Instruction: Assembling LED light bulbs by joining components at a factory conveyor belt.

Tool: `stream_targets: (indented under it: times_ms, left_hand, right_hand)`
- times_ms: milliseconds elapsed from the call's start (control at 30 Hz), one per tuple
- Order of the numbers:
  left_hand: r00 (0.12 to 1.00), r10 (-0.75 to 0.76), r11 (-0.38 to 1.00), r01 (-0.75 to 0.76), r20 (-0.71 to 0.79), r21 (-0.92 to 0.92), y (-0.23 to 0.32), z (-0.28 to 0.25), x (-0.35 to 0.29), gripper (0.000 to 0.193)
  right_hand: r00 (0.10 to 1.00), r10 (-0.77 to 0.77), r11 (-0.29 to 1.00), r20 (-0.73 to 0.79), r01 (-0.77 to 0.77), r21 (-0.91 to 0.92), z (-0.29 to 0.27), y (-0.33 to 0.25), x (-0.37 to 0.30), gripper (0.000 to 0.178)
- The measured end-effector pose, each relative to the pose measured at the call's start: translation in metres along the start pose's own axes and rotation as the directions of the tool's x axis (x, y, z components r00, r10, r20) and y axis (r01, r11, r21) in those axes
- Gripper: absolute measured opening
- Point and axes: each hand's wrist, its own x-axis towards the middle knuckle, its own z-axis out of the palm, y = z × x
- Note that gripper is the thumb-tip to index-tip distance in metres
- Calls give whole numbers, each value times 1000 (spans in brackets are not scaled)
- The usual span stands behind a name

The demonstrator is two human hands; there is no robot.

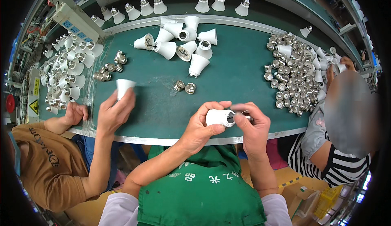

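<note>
My left hand (196,129) is closed around a white bulb housing (216,117), which lies on its side with its narrow neck facing right. At that neck, the thumb and fingers of my right hand (257,125) are bent together, blurred by motion. A thin wire and a silver screw cap (248,119) show partly among these fingers; the rest of the cap is hidden. Beyond my hands, two loose screw caps (190,88) lie on the green table (236,79). Farther back is a heap of white bulb housings (165,50), some showing their ends and wires.
At left, a co-worker's hand (116,110) holds a white housing (124,88) above the table; capped bulbs (75,67) are heaped beyond. Many screw caps (291,79) are piled at right, near another person's hand (347,64). Capped bulbs (159,6) line the back ledge.
</note>
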Motion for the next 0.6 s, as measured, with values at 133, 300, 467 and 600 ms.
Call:
stream_targets:
  times_ms: [133,300,467,600]
  left_hand:
    - [984,-179,984,179,-23,-3,9,-4,-11,41]
    - [1000,-4,989,6,-11,145,14,-14,-19,41]
    - [985,141,977,-122,-99,173,12,-10,-16,44]
    - [966,257,929,-242,-17,281,10,-12,-13,44]
  right_hand:
    - [985,-153,944,-76,122,-307,0,-8,-1,6]
    - [896,-272,960,-350,227,-166,-35,-35,10,9]
    - [967,-252,827,25,229,-513,-4,-27,-15,6]
    - [950,-309,819,-35,248,-517,14,-14,-12,6]
